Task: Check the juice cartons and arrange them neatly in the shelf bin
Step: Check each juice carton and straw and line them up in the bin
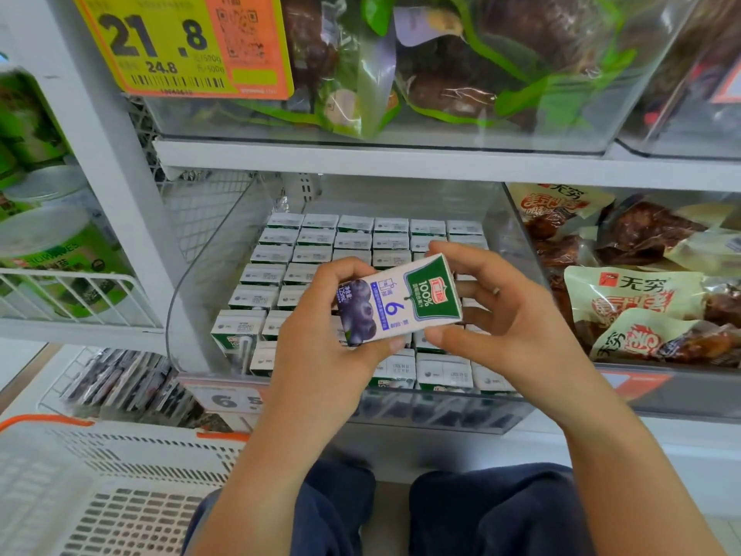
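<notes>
While the left hand grips one carton end, the right hand pinches the other.

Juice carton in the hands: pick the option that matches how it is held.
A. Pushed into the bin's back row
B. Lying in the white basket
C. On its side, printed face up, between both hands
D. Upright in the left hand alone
C: the juice carton lies sideways, printed face up, gripped by the left hand and right hand above the shelf bin.
</notes>
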